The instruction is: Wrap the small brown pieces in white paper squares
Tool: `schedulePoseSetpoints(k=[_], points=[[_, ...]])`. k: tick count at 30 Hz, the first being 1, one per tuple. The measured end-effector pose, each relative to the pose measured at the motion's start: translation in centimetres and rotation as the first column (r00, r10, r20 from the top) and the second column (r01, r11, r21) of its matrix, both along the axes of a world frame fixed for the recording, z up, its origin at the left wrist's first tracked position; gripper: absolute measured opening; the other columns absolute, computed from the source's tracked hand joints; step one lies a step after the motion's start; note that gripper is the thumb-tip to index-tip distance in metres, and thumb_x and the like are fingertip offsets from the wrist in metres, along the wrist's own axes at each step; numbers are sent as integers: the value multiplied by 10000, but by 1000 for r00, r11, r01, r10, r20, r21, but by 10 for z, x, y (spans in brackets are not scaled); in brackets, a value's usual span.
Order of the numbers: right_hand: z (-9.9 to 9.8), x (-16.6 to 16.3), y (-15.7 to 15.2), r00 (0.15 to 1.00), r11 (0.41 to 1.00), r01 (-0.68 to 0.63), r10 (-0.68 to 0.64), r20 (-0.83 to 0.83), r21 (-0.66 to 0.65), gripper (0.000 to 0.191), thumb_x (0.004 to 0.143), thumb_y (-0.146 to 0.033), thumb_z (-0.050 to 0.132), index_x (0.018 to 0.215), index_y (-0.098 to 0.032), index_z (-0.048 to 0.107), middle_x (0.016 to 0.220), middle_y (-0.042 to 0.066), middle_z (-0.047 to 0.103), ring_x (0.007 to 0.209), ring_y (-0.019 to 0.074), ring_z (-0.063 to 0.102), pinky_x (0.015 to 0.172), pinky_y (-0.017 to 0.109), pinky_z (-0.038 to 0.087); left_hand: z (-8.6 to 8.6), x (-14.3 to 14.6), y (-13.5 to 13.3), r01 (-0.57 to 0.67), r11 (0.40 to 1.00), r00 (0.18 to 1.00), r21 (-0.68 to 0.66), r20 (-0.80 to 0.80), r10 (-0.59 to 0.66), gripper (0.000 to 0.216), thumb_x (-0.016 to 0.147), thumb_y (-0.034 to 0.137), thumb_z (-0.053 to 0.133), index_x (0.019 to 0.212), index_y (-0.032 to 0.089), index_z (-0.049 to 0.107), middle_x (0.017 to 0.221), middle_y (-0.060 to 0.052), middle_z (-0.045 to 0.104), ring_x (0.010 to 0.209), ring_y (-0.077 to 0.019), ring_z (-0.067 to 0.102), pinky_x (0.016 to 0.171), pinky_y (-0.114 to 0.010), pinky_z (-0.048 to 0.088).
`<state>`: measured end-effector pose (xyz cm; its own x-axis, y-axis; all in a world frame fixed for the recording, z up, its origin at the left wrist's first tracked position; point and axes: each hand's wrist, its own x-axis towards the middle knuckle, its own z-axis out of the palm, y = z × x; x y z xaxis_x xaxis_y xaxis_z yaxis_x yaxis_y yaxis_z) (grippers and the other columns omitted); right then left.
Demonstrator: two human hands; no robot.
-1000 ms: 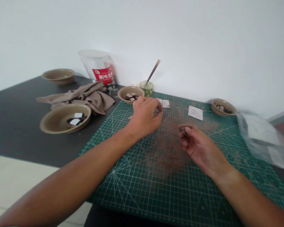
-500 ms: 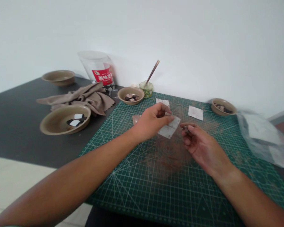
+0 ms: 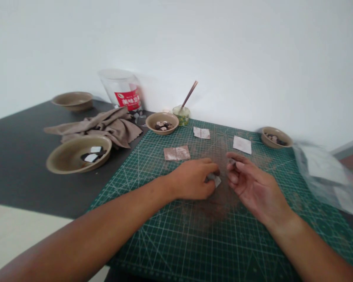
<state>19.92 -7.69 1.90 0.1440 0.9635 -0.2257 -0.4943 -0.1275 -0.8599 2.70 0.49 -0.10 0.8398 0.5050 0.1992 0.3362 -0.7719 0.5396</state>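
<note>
While the left hand (image 3: pixel 195 179) grips a pale sheet (image 3: pixel 218 181), mostly hidden by its fingers, over the green mat (image 3: pixel 211 239), the right hand (image 3: pixel 251 182) pinches a small dark piece (image 3: pixel 232 162) between thumb and fingers nearby. From where I stand, a brown-stained sheet (image 3: pixel 177 153) lies flat beyond the left wrist, and a bowl (image 3: pixel 151 120) of dark and pale bits (image 3: pixel 163 128) sits beside a green cup (image 3: pixel 181 117) holding sticks (image 3: pixel 189 95).

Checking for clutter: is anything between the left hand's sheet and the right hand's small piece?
Nothing visible: only a gap above the green mat separates the pale sheet in the left hand from the small dark piece in the right hand.
</note>
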Motion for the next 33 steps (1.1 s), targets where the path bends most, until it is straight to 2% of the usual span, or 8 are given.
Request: schedulePoseSetpoints(k=[2,5,9,16,22,27,33], points=[[-1,0,-1,1000,1000,-27,27,15,6,295,756,-266,784,1041,-206,733,840,0,625,616,77,495,515,167,430,4,-4,2,37,999,997,14,-73,-35,289,764,158,537,1029,190,649,1021,-51,648,901,-199,627,785,-308,491],[-5,0,-1,997,998,-60,60,50,-17,254,851,-368,722,1039,-198,742,827,9,620,616,79,487,506,168,416,8,-10,6,73,997,984,11,-165,-70,333,720,150,546,1039,187,631,1025,-58,628,888,-204,628,769,-311,501],[-9,0,0,994,995,-86,90,66,-53,300,889,-452,667,995,-186,757,821,19,614,634,91,487,523,183,422,10,-13,7,91,995,975,45,-205,-80,350,768,201,554,1116,194,593,1035,-62,610,908,-218,637,822,-344,510],[-7,0,-1,985,991,-106,117,127,-85,333,785,-373,776,1078,-219,736,793,12,637,629,109,516,547,222,426,8,-11,4,79,992,972,95,-229,-55,340,865,326,568,1176,189,568,1078,-85,634,937,-240,649,787,-351,507],[-9,-1,0,981,981,-175,181,72,-88,276,809,-326,746,1056,-202,738,818,14,650,620,92,549,562,217,450,8,-6,0,40,991,970,129,-242,-7,334,881,407,570,1135,192,586,1025,-86,662,880,-250,660,718,-349,504],[-12,1,-1,972,971,-226,230,47,-83,256,829,-291,729,1070,-207,740,856,22,665,656,91,583,615,219,484,12,-9,-1,11,992,979,123,-201,15,344,843,383,577,1125,185,587,976,-85,651,848,-250,643,710,-355,498],[-9,4,-1,962,966,-244,252,105,-79,213,802,-299,755,996,-210,752,885,25,665,689,98,588,660,236,511,12,-15,6,112,987,973,116,-213,-85,315,751,298,635,1049,192,622,983,-71,589,878,-228,596,752,-337,480]])
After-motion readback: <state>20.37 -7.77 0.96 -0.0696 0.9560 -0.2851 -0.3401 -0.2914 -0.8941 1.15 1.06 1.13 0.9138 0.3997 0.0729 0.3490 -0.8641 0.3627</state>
